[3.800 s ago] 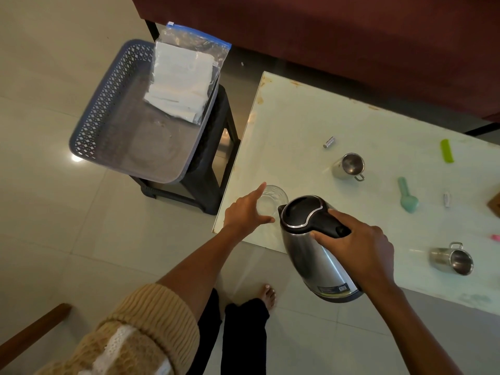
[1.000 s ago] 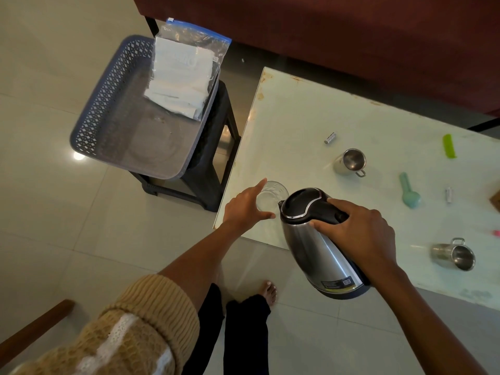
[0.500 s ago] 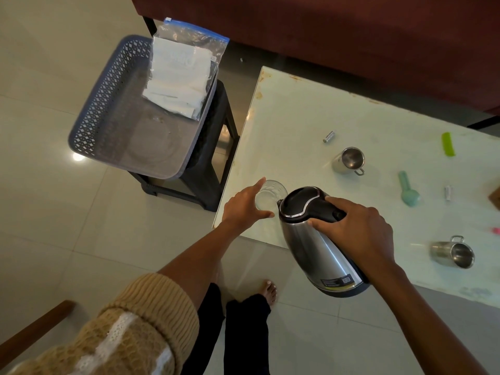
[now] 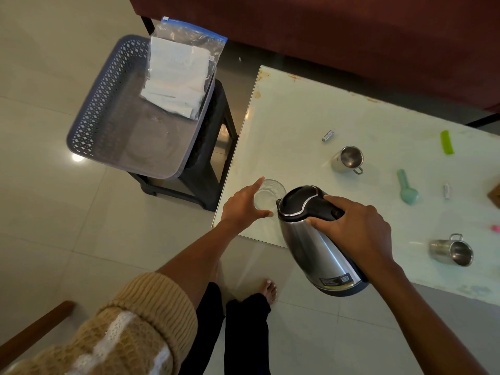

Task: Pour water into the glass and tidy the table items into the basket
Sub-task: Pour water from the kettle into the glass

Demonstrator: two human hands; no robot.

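Kettle (image 4: 316, 247) and glass (image 4: 269, 196) meet at the near left corner of the table (image 4: 297, 109). The right hand (image 4: 354, 228) grips the kettle's black handle, fingers curled round it, and holds the steel body off the table, tilted so the spout leans to the rim of the glass. The glass stands upright on the table just inside the corner, and the left hand (image 4: 242, 207) cups it from the left, thumb and fingers wrapped partly round its side. Whether water is running I cannot tell from where I stand. Further along the table lie the loose things: a battery (image 4: 328, 135), beside it a steel cup (image 4: 347, 159) standing upright, a green comb (image 4: 447, 142) toward the far right, a teal scoop (image 4: 408, 187), a second small battery (image 4: 447, 191) just to the right of the scoop, and another steel cup (image 4: 450, 251) lying on its side near the front edge. Something pink (image 4: 495, 228) shows at the right border, too cut off to name. Left of the table, the grey basket (image 4: 108, 104) sits on a dark stool (image 4: 213, 147), with a clear plastic bag (image 4: 181, 77) of white folded stuff leaning against its far corner. A dark red sofa (image 4: 324, 31) runs behind the table.
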